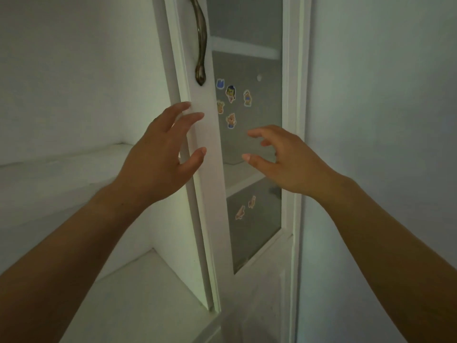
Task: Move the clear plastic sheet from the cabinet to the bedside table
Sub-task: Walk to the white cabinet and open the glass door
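Observation:
The white cabinet stands open on the left, with a bare shelf at hand height. Its glass door hangs straight ahead, edge toward me. My left hand is raised with fingers spread, the fingertips over the door's white stile. In front of the glass pane, my right hand is held up with curled, parted fingers. Neither hand grips anything that I can see. No clear plastic sheet can be made out for sure; a faint translucent patch shows low at the centre.
A curved bronze handle is fixed to the door stile above my left hand. Several cartoon stickers sit on the glass. A lower cabinet shelf lies below left. A plain wall fills the right side.

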`<state>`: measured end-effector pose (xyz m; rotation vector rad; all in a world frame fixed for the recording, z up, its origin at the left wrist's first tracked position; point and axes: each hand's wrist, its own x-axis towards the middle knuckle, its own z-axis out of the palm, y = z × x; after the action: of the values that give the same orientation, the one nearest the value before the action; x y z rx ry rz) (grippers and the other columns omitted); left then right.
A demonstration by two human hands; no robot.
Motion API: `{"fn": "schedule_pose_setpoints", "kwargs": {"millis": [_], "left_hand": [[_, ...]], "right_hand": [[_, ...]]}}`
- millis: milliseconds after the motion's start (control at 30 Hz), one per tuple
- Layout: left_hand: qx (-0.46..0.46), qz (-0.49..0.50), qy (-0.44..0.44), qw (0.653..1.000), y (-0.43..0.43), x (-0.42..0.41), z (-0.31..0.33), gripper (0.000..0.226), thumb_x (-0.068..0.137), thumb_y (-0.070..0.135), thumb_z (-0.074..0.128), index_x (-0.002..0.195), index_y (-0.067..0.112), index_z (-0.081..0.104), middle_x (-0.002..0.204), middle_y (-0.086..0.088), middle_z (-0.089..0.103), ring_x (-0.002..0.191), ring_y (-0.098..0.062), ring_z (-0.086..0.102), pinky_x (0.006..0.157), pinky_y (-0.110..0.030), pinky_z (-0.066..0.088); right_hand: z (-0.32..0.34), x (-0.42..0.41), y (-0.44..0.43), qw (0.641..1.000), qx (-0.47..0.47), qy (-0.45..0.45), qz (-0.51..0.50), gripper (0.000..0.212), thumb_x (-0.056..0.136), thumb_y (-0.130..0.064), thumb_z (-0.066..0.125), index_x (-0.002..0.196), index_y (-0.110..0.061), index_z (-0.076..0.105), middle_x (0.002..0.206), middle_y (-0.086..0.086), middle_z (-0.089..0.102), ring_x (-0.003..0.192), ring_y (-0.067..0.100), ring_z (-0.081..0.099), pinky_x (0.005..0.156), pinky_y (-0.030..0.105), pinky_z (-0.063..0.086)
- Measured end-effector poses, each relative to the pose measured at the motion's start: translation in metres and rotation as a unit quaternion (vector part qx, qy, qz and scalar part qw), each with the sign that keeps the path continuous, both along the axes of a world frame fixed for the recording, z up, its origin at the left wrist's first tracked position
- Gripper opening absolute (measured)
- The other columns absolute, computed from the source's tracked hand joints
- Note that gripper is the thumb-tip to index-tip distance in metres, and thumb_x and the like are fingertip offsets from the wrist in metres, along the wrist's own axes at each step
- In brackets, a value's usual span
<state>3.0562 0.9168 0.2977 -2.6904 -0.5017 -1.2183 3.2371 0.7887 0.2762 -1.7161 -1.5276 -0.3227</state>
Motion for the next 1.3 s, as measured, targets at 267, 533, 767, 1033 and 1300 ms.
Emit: {"fn": "schedule_pose_setpoints", "kwargs": {"millis": [267,533,767,1033,1300], "left_hand": [[0.011,0.077,-0.051,0.996,-0.003,0.018,0.029,0.068,0.083,0.04,0.057,0.141,0.025,0.026,0.155,0.0,0.012,0.137,-0.028,0.027,0.104,-0.049,0.037],[-0.009,0.123,-0.06,0.991,-0.003,0.031,0.053,0.084,0.084,0.039,0.056,0.146,0.026,0.001,0.156,0.002,-0.003,0.121,-0.033,0.046,0.09,-0.038,0.044],[-0.008,0.146,-0.09,0.985,0.009,0.03,0.074,0.074,0.09,0.038,0.044,0.146,0.017,0.0,0.156,-0.006,0.002,0.137,-0.027,0.026,0.105,-0.036,0.031],[-0.052,0.126,-0.105,0.985,0.03,0.027,0.091,0.063,0.094,0.039,0.033,0.147,0.02,0.004,0.153,-0.007,0.011,0.136,-0.025,0.025,0.11,-0.043,0.029],[-0.113,0.03,-0.125,0.985,0.044,0.025,0.079,0.067,0.089,0.045,0.032,0.146,0.025,0.003,0.153,0.003,0.013,0.138,-0.016,0.023,0.113,-0.042,0.025]], "right_hand": [[0.027,0.034,0.021,0.998,0.023,-0.016,0.054,0.047,0.087,-0.039,0.055,0.129,-0.023,0.044,0.135,-0.003,0.047,0.114,0.005,0.044,0.088,0.02,0.034],[0.075,0.037,0.047,0.989,0.074,-0.067,0.111,0.048,0.088,-0.036,0.056,0.13,-0.018,0.043,0.133,0.002,0.046,0.105,0.008,0.045,0.074,0.003,0.029],[0.107,0.03,0.07,0.976,0.155,-0.056,0.141,0.05,0.088,-0.036,0.055,0.131,-0.014,0.042,0.136,0.003,0.041,0.123,0.013,0.04,0.094,0.014,0.024],[0.124,0.01,0.09,0.963,0.192,-0.034,0.185,0.056,0.086,-0.038,0.058,0.134,-0.019,0.038,0.132,0.003,0.038,0.116,0.017,0.046,0.096,0.028,0.038],[0.125,0.004,0.092,0.962,0.22,-0.014,0.164,0.056,0.082,-0.037,0.064,0.131,-0.021,0.042,0.125,-0.002,0.039,0.111,0.012,0.046,0.09,0.022,0.036]]}}
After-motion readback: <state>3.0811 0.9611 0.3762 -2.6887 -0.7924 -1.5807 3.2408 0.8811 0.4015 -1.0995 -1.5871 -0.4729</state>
